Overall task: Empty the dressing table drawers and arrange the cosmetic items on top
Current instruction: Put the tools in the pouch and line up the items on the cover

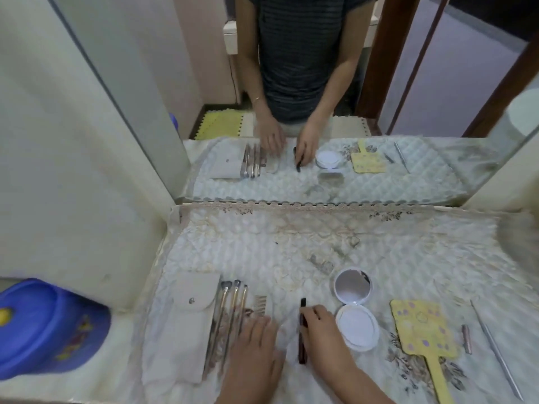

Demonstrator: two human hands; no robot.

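On the quilted cloth of the dressing table (320,246) lie a beige snap pouch (189,322), three makeup brushes (230,316) and a small comb (260,305). My left hand (253,354) rests flat on the comb's lower end, beside the brush handles. My right hand (323,336) touches a dark slim pencil-like stick (302,330) lying lengthwise; its fingers curl onto the stick. To the right are an open white compact mirror (354,307), a yellow paddle-shaped hand mirror (423,330), a small pinkish tube (466,339) and a thin metal tool (495,351).
A large mirror (320,97) stands at the back of the table and repeats the scene. A cream wall panel (73,170) closes the left side. A blue plastic lid or tub (49,328) sits low at the left. The table's back half holds only the cloth.
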